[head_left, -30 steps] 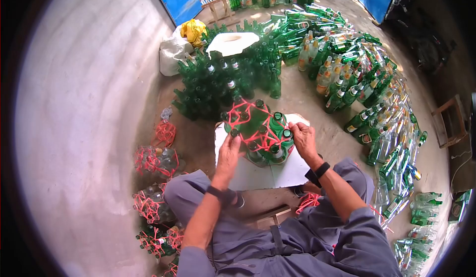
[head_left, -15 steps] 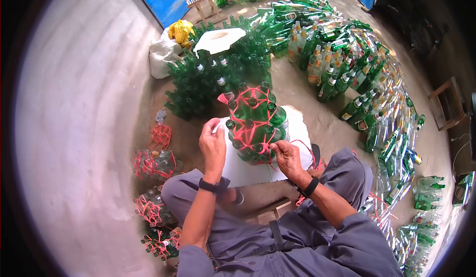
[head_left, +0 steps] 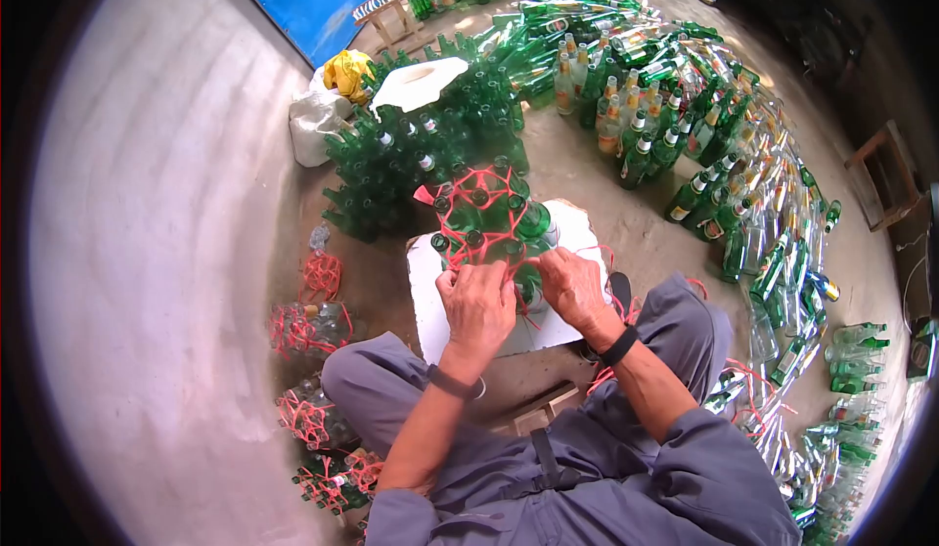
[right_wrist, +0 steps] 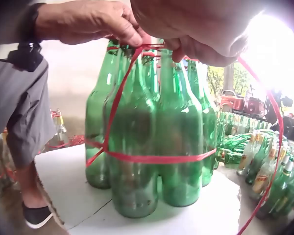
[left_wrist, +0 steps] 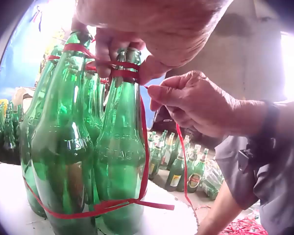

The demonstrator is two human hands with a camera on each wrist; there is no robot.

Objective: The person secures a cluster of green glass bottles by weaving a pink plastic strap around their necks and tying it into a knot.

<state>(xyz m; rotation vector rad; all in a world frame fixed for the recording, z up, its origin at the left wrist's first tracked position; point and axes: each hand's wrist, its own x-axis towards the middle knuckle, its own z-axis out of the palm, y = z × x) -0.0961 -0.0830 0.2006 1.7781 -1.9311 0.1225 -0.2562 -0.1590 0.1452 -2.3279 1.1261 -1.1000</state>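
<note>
Several green glass bottles [right_wrist: 134,127] stand upright in a tight bundle on a white board [head_left: 430,302] before me. Red plastic strap [right_wrist: 161,159] rings their bodies and criss-crosses between the necks. My left hand [head_left: 477,306] grips the neck of a near bottle [left_wrist: 120,127], its fingers and thumb about the strap wound there. Just to the right, my right hand [head_left: 575,287] pinches the strap close beside that neck. A loose length of strap [left_wrist: 185,169] hangs below the right hand in the left wrist view.
More strapped bottle bundles [head_left: 303,419] line the floor at left. Massed green bottles [head_left: 391,194] stand behind the board, with a white sheet [head_left: 421,84] on top. Heaped bottles [head_left: 763,223] curve along the right. A wooden frame [head_left: 883,176] leans at far right.
The bundle has turned on the board. My left hand left it, then came back to a near neck. My right hand moved from the bundle's right side to the strap at its near side.
</note>
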